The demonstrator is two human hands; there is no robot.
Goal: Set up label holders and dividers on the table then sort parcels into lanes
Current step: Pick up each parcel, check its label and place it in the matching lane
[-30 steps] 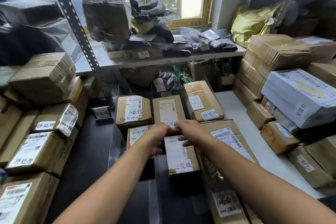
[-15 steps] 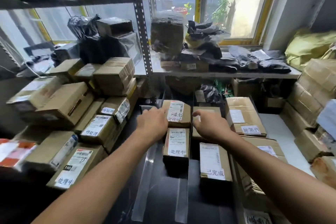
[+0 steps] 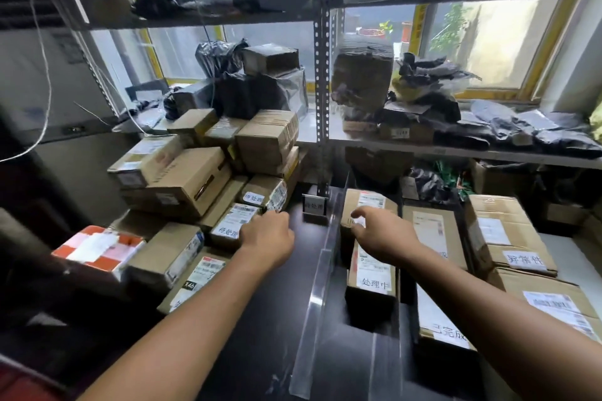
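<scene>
Since the earlier frame both hands have shifted leftward. Left hand (image 3: 267, 239) is at the unsorted stack (image 3: 182, 179) at 9 o'clock, knuckles up, its fingers hidden against a pending-tagged parcel (image 3: 233, 226); whether it grips cannot be told. Right hand (image 3: 382, 238) hangs loosely spread, holding nothing, over the lane parcels (image 3: 371, 280) at 1 o'clock, probably to steady them. Clear divider (image 3: 317, 277) stands upright on the bench (image 3: 277, 319) between the hands, keeping the lanes apart. Label holder (image 3: 314, 205) at 12 o'clock heads the left lane, judged to be that parcel's destination.
</scene>
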